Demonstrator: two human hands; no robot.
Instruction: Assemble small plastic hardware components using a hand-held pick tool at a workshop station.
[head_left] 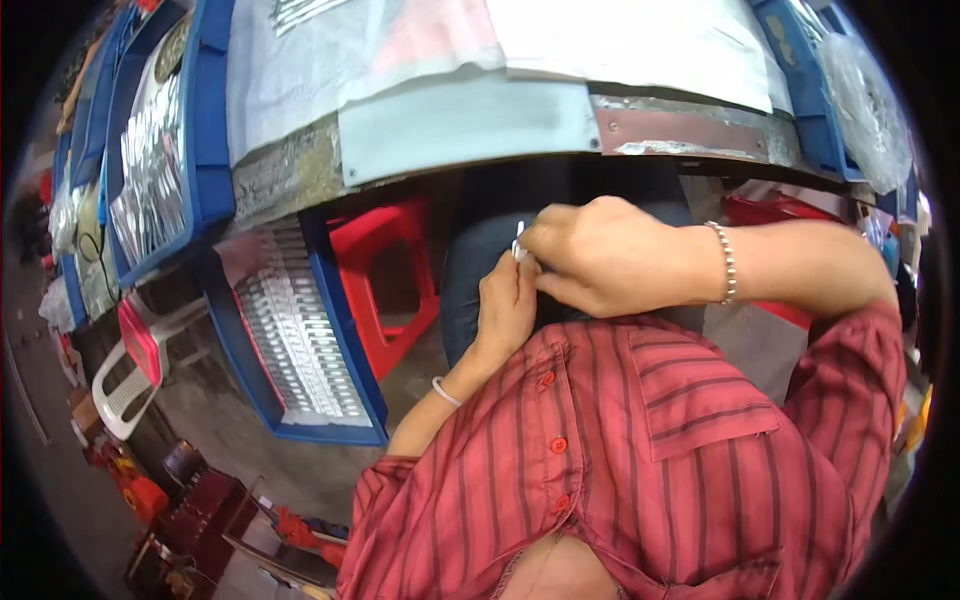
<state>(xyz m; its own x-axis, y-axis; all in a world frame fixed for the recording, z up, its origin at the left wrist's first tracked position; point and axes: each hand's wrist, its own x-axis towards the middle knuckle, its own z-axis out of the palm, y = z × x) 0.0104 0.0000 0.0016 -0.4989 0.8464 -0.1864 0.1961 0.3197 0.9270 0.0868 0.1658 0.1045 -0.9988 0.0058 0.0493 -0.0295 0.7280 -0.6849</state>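
Observation:
Just above my lap, both hands come together around a slim, pale, shiny piece [519,240], small and too blurred to name. My left hand [505,305] grips its lower end with the fingertips pressed together. Against its upper part are the bent thumb and fingers of my right hand [605,255], also closed in a pinch. The fingers cover most of the piece.
In front runs a workbench edge with a pale plate [470,122] and white cloth [640,40]. To the left, a blue bin [212,120] holds shiny metal strips; a lower blue crate [375,405] holds rows of metal parts beside a red stool [352,255]. Clear plastic wrap [870,110] lies far right.

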